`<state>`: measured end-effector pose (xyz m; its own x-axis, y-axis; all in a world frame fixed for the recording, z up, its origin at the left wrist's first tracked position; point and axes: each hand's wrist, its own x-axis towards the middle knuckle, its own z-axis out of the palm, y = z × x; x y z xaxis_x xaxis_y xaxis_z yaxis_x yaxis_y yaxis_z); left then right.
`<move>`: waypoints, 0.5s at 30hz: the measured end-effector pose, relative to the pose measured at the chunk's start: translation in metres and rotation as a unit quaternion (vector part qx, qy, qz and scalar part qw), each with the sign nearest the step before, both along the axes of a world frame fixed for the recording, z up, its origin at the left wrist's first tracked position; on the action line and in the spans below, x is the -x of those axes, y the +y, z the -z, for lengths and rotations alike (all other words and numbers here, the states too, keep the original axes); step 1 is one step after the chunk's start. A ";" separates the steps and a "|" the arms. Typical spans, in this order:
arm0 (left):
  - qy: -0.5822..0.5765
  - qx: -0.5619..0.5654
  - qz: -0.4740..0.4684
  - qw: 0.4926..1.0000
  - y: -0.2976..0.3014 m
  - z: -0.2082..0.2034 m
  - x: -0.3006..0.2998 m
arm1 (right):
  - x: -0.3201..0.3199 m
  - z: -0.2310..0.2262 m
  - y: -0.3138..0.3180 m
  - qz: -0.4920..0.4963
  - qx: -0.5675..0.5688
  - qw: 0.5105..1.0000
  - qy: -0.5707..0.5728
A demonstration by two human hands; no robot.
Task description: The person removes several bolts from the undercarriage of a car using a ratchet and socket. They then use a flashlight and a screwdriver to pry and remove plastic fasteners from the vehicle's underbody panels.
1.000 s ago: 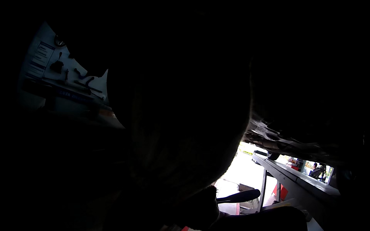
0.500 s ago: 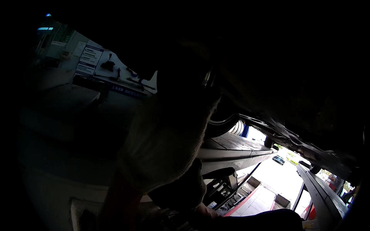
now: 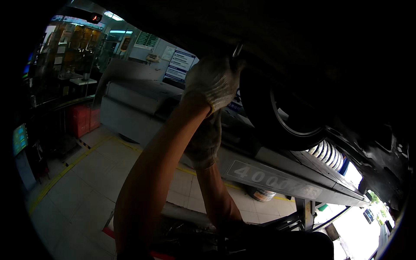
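Two-handed overhead work beneath a raised vehicle, seen from the head of the worker. The left hand (image 3: 213, 82), in a pale knitted glove, is lifted to the dark underside (image 3: 368, 123), its fingers apparently curled; a short, bright metal rod (image 3: 237, 50) shows just above it, to the left of the tyre (image 3: 260, 117). Whether this hand grasps the rod or only lies beside it cannot be told in the shadow. The right hand (image 3: 207, 143), also gloved, is raised just below the left and partly hidden behind the left wrist; whether it is clenched, released or grasping something likewise cannot be told. The grey lift runway (image 3: 281, 182) slopes behind the forearms, above the tiled floor (image 3: 86, 182). The step, judged from this posture, is close handling at the rod, and it calls for steadiness: one hand should guide near the metal while the other supports from below, with any force kept in line with the rod. Loose glove fabric could catch on nearby parts, and a slip could drive the knuckles against the underside; more light on the rod would help accurate placement.
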<state>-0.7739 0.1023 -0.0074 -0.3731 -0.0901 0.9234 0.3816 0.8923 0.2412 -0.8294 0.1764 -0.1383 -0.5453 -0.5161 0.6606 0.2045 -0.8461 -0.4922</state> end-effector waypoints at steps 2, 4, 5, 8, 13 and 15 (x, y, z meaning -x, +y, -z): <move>0.105 0.052 -0.133 0.984 0.008 0.008 0.008 | 0.004 0.010 -0.002 0.130 0.009 0.991 0.039; 0.000 -0.088 -0.047 0.995 0.025 0.000 -0.010 | 0.003 0.018 -0.009 0.246 0.019 0.966 0.076; 0.056 -0.108 -0.119 0.985 0.031 0.000 -0.012 | 0.005 0.017 -0.016 0.367 0.013 0.916 0.163; 0.095 -0.129 -0.146 0.976 0.038 -0.002 -0.015 | 0.007 0.018 -0.032 0.515 0.020 0.831 0.208; 0.074 -0.102 0.039 0.991 0.010 -0.011 -0.026 | -0.020 -0.006 -0.009 -0.252 0.061 0.962 0.088; -0.011 -0.078 0.015 0.997 0.006 -0.022 -0.021 | -0.012 -0.006 -0.003 -0.260 0.065 0.958 0.101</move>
<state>-0.7532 0.1079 0.0145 -0.3982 -0.2205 0.8904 0.4005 0.8315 0.3850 -0.8175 0.1738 -0.1325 -0.0915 -0.5889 0.8030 0.5267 -0.7130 -0.4628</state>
